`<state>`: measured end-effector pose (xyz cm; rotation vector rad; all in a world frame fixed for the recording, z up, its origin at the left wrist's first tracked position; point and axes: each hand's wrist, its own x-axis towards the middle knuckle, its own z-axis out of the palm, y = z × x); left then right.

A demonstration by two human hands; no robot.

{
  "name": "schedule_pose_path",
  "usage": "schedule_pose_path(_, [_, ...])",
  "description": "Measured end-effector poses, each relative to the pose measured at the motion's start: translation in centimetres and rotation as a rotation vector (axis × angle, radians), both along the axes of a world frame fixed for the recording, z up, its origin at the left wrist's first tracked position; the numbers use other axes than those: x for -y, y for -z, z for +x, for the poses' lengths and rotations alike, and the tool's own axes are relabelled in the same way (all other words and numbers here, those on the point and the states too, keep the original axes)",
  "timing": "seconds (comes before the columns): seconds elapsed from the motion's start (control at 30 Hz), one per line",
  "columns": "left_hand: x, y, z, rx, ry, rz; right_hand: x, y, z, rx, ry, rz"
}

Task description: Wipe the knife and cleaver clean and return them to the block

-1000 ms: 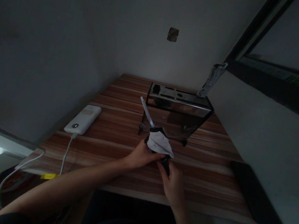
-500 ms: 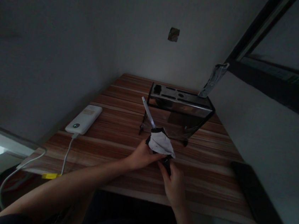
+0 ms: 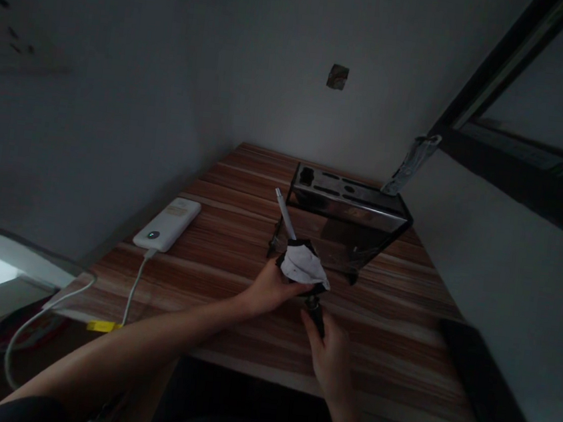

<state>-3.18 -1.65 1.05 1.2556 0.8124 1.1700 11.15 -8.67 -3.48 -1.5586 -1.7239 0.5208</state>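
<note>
A slim silver rod with a black handle, which looks like a sharpening steel, points up and away to the left. A white cloth with dark edges is wrapped around its middle. My left hand is closed around the cloth, thumb across its near side. My right hand grips the black handle just below. Fingers under the cloth are hidden. Beyond both hands stands a knife block with a slotted metal top and see-through sides. A grey handle-like piece sticks up from its right end.
On the left of the wood-grain table lies a white power bank. Its white cable, with a yellow tag, runs over the front edge. A dark flat slab lies along the right edge. Walls close in behind and at both sides.
The black handle has drawn slightly down from the cloth, showing more of its upper end. Both hands keep their grips. The whole view has shifted a little.
</note>
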Motion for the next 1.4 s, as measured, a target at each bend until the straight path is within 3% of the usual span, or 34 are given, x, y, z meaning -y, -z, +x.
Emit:
schedule_pose_path(0.57, [-2.0,-1.4,-2.0,0.05,-0.23,0.063,0.1,0.3,0.1,0.03,-0.001,-0.02])
schedule_pose_path(0.87, [-4.2,-0.6,-3.3,0.287,-0.354,0.049,0.2,0.1,-0.1,0.073,-0.025,-0.024])
schedule_pose_path(1.1, [-5.6,-1.6,-4.8,0.463,-0.489,0.085,0.2,-0.1,-0.3,0.12,-0.036,-0.019])
schedule_pose_path(1.4, [-6.0,-2.7,-5.7,0.604,-0.491,0.078,0.3,-0.2,-0.4,0.146,-0.058,-0.027])
